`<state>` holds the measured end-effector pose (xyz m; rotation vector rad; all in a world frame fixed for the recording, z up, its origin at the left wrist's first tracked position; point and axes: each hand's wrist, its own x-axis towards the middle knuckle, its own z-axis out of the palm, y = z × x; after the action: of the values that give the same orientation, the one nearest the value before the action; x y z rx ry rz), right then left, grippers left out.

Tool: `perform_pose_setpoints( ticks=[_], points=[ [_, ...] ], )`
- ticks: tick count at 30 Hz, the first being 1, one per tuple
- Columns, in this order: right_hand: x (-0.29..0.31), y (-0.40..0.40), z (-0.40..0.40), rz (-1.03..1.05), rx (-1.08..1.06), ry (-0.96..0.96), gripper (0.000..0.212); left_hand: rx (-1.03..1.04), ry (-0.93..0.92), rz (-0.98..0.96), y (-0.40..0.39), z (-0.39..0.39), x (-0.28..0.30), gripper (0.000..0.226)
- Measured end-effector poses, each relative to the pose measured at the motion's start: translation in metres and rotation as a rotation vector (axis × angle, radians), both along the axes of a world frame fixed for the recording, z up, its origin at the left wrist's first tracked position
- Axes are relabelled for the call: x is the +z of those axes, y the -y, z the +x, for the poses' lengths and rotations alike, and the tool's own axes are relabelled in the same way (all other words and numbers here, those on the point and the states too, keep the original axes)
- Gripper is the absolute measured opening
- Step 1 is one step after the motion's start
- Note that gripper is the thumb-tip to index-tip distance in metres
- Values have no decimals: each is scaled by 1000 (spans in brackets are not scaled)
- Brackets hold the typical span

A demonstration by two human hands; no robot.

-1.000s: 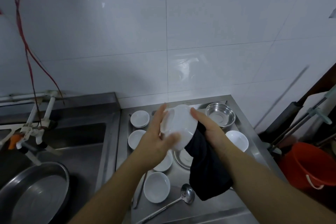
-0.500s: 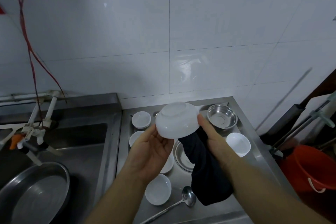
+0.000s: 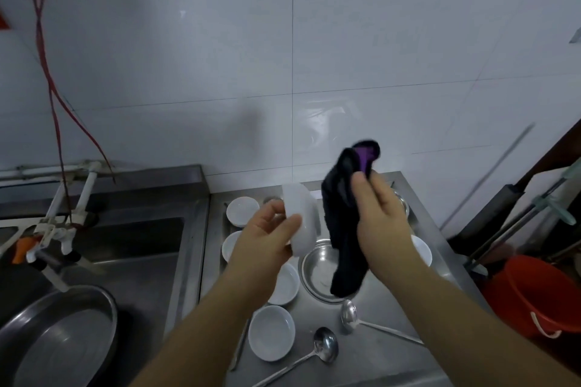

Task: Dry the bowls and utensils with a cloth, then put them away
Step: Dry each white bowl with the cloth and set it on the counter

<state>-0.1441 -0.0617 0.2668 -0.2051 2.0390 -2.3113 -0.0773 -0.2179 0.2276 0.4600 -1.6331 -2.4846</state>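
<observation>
Head view: left hand (image 3: 267, 237) fingers grip a white ceramic bowl (image 3: 300, 223) edge-on at frame centre; right hand (image 3: 379, 214) pinches a dark cloth (image 3: 341, 220). Wet glaze may slip, dropping onto the steel table (image 3: 377, 352) crockery.

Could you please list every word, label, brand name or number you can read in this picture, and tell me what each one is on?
None can be read.
The white bowl in the left hand, the dark cloth in the right hand, the ladles and the red bucket show no lettering.
A red scrap at the left edge is cut off; any print there cannot be made out.
</observation>
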Motion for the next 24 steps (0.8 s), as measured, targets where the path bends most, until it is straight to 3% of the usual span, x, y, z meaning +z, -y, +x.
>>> perform_pose_setpoints(
  ticks=[3,4,6,8,11,14,18,21,24],
  points=[
    [-6,4,1,457,90,-620,10,-98,-74,61,-11,1,7,23],
    [-13,3,3,551,118,-741,21,-111,-95,69,-11,2,9,28],
    [-23,1,6,633,184,-846,37,-132,-98,-54,-5,4,11,34],
    [-29,-1,9,651,241,-893,37,-172,-83,-236,0,10,9,33],
    [-26,-1,5,653,285,-924,34,-205,-61,-319,0,18,8,30],
    [-14,4,-5,593,260,-688,28,-279,-117,-245,-7,21,8,21],
    [-1,4,-22,150,302,-6,21,-271,-193,-255,-7,24,11,20],
    [-4,-1,-24,-109,341,412,33,-249,-234,-284,-6,25,13,20],
    [-11,3,-15,-249,394,659,53,-232,-264,-304,-6,21,19,12]
  ],
)
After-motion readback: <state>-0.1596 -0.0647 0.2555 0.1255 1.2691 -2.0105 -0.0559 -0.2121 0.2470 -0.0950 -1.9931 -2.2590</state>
